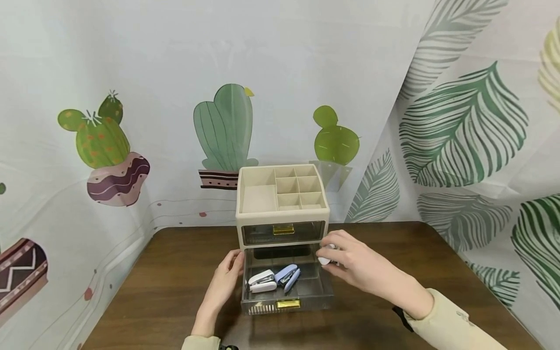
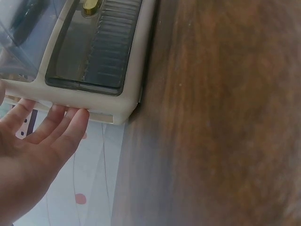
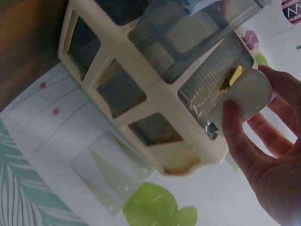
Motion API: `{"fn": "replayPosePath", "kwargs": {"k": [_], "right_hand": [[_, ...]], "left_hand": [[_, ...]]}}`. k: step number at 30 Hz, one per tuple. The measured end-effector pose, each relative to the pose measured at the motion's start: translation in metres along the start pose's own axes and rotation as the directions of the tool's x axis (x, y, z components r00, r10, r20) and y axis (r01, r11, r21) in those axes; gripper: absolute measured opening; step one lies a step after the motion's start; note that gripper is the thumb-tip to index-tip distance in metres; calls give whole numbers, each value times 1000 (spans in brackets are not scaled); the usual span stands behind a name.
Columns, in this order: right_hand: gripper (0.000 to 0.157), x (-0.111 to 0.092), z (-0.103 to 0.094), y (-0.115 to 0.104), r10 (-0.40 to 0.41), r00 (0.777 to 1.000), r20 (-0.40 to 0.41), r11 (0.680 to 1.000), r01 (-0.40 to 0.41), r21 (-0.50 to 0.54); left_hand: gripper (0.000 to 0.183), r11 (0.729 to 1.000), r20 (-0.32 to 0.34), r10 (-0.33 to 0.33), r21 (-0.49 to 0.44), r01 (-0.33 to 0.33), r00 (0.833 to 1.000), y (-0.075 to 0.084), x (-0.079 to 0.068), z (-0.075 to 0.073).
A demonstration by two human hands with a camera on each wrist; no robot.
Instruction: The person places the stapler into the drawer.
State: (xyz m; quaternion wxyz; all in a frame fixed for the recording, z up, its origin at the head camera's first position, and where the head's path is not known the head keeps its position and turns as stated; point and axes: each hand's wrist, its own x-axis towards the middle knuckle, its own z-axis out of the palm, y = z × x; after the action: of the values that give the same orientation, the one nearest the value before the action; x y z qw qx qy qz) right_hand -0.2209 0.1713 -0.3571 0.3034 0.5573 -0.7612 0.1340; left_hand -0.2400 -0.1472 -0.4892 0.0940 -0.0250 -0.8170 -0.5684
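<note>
A cream desktop organizer (image 1: 282, 214) stands on the table with its lower clear drawer (image 1: 306, 287) pulled out. In that drawer lie a white stapler (image 1: 262, 282) and a blue-purple stapler (image 1: 287, 277), side by side. My right hand (image 1: 354, 260) pinches a white, rounded object (image 3: 254, 92), apparently another small stapler with a metal tip, above the drawer's right edge. My left hand (image 1: 225, 279) touches the organizer's left side, its fingers (image 2: 66, 129) extended along the frame.
The organizer's top has one large and several small compartments (image 1: 299, 184). Below it, the upper drawer (image 1: 258, 234) with a gold handle is closed. Brown tabletop (image 1: 175, 272) spreads on both sides, and a cactus-patterned cloth (image 1: 166, 121) hangs behind.
</note>
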Motion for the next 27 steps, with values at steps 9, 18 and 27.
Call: {"fn": "replayPosePath", "kwargs": {"k": [9,18,27], "right_hand": [[27,9,20,-2,-35,989,144,999,31,28],[16,17,34,-2,-44,954,296,999,33,39],[9,20,48,-3,-39,900,435,999,32,24]], "left_hand": [[45,1000,20,21,-12,-21,1000,2,2,3],[42,1000,9,14,-11,-14,1000,1,3,2],[44,1000,11,24,-16,-24,1000,-1,1,-1]]}}
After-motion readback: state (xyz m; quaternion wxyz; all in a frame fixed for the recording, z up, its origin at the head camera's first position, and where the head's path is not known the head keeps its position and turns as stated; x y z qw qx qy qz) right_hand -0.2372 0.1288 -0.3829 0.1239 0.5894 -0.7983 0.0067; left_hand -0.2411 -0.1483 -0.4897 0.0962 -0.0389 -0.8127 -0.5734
